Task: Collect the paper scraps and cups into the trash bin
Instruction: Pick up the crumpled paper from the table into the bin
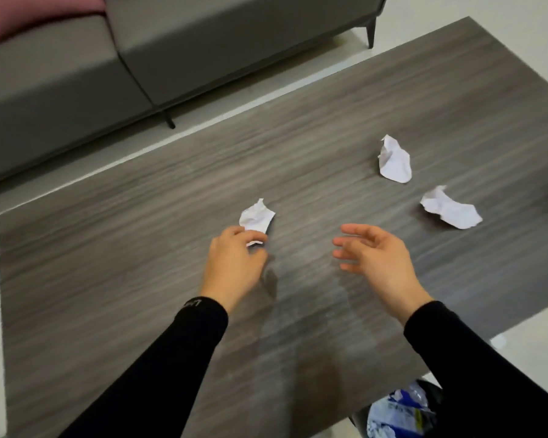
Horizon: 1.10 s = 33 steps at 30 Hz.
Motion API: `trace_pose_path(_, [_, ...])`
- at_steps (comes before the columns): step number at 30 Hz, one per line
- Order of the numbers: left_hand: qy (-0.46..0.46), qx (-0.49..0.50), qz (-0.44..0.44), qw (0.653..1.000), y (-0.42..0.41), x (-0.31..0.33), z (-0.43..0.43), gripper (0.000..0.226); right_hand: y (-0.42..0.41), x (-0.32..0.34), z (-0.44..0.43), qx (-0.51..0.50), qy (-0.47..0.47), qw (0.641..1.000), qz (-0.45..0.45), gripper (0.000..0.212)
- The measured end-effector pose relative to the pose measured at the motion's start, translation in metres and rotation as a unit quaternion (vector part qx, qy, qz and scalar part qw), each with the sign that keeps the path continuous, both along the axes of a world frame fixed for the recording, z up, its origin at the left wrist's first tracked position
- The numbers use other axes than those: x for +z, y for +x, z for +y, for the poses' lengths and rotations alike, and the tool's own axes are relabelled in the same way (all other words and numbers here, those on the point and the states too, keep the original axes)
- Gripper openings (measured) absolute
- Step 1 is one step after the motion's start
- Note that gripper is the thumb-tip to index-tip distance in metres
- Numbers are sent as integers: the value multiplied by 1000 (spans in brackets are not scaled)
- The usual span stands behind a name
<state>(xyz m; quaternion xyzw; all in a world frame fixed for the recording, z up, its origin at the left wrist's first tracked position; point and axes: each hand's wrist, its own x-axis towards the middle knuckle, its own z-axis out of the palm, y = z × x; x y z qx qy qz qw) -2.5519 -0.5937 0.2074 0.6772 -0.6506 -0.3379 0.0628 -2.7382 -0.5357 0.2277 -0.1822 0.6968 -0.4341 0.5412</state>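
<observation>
Your left hand (pixel 233 263) reaches over the middle of the grey wood-grain worktop (pixel 108 263), and its fingertips (pixel 256 238) are pinched on the near edge of a crumpled paper scrap (pixel 256 218); the grip is closed on that scrap, which otherwise lies on the worktop just beyond your knuckles. Your right hand (pixel 377 260) hovers to the right of it, palm turned inward, fingers spread apart and holding nothing.

Two more scraps lie on the right side of the worktop, well apart from both hands: one farther crumpled scrap (pixel 394 161) standing up a little, and a nearer flattened scrap (pixel 451 208) just to its right and closer to you. They sit near each other without touching.

The trash bin (pixel 402 409) stands on the floor at the near right edge of the worktop, partly hidden by your right sleeve (pixel 487 374); blue and white wrapping shows inside it. A grey sofa (pixel 140 58) stands beyond the far left side, with a pink cushion (pixel 29 14) on it.
</observation>
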Motion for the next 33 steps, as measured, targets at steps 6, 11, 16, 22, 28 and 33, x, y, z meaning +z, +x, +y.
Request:
trace_pose_path(6, [10,-125,-93,988,-26,-44,-27,44,-33,-15,-14,-46,7,999,15,24])
trace_pose_path(11, [-94,-128,-54,986,-49,-53,-30,17,-71,-32,-9,-129,-67,942,304,29])
trace_pose_path(16, [-157,-153,55,974,-102,-30,-43,19,-128,-57,-11,13,78,882,464,55])
trace_pose_path(22, [-180,-243,86,949,-181,-7,-86,55,-149,-75,-16,17,69,899,432,24])
trace_pose_path(28, [-86,-383,-66,917,-263,-31,-115,72,-165,-59,-20,-220,24,956,192,12])
trace_pose_path(33, [-60,-417,-119,899,-272,-59,-96,46,-186,-51,-7,-300,6,954,-7,39])
